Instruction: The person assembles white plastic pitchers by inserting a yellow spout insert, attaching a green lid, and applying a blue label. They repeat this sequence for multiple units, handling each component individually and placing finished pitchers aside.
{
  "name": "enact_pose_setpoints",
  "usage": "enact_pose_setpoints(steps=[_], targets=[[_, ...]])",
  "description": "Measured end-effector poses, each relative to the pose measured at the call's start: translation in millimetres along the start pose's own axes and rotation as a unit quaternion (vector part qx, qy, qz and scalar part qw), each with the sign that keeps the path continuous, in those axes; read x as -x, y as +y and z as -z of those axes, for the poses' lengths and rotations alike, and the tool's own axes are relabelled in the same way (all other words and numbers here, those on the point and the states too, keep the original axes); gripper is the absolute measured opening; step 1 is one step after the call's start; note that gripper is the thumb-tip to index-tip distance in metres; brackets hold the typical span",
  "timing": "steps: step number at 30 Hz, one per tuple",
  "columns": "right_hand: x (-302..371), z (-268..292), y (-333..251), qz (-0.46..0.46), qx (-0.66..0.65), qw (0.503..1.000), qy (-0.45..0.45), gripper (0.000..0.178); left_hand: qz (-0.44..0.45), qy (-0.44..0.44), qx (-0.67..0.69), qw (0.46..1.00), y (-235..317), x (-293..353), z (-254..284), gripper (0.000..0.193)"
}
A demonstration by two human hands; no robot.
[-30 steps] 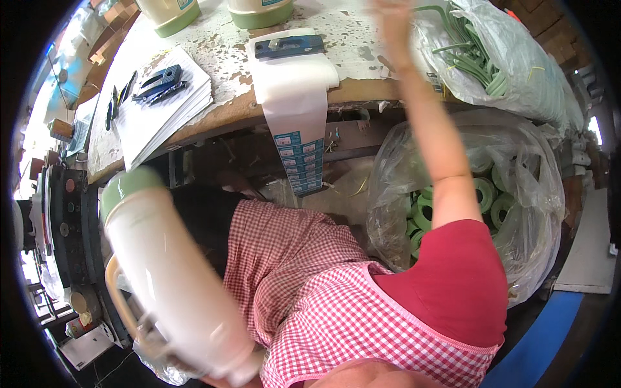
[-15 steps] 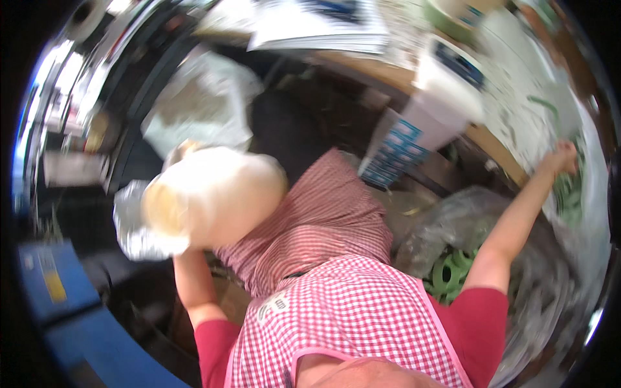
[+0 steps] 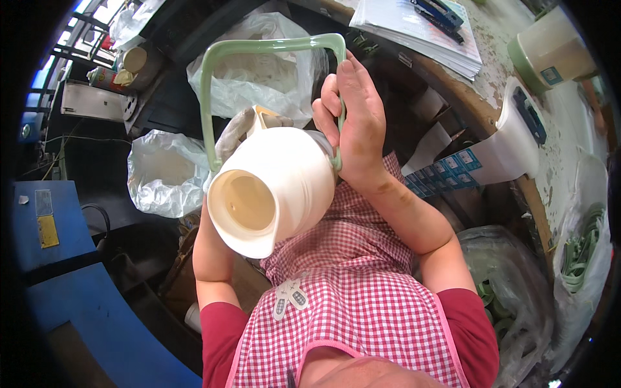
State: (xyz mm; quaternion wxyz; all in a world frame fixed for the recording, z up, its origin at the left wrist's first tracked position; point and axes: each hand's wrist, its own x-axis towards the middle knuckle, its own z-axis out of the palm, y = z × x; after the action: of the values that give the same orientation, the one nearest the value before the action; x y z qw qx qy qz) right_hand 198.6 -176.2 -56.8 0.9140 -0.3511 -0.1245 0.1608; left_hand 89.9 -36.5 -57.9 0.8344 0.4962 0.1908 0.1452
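A cream plastic jug body (image 3: 301,187) is tilted before me, its round open mouth toward me at the lower left. A pale green U-shaped handle (image 3: 278,44) arches over it, both ends at the jug's sides. My right hand (image 3: 359,123) is closed round the handle's right leg, close to where it meets the jug. My left hand (image 3: 236,134), in a greyish glove, grips the jug from behind on the left; the jug hides most of that hand and its palm.
White plastic bags (image 3: 165,174) lie at left and behind the jug. Papers (image 3: 420,35), a white bin with blue labels (image 3: 498,152) and a cream-and-green container (image 3: 550,55) line the worktable. Bagged green handles (image 3: 582,249) hang at right. Blue boxes (image 3: 55,220) stand left.
My right hand has come back from the green handles at the far right and now holds one at the jug. The jug has turned more toward me, and my view has shifted.
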Motion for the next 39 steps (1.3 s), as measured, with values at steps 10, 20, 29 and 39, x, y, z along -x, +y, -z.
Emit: enact_pose_setpoints(steps=[10,20,29,39], targets=[[-10,6,-1,-0.197,0.126,0.969,-0.078,0.038,0.096,-0.004,-0.050,0.994,-5,-26,32,0.067],[-4,-15,-10,-0.243,0.117,0.958,-0.094,0.040,-0.011,-0.062,0.220,0.973,5,24,54,0.033],[5,-20,-8,-0.196,0.144,0.968,-0.064,0.048,-0.083,0.051,0.087,0.991,0,14,36,0.029],[-35,-43,15,-0.042,0.194,0.963,-0.182,0.074,-0.317,-0.037,-0.065,0.946,85,14,71,0.043]])
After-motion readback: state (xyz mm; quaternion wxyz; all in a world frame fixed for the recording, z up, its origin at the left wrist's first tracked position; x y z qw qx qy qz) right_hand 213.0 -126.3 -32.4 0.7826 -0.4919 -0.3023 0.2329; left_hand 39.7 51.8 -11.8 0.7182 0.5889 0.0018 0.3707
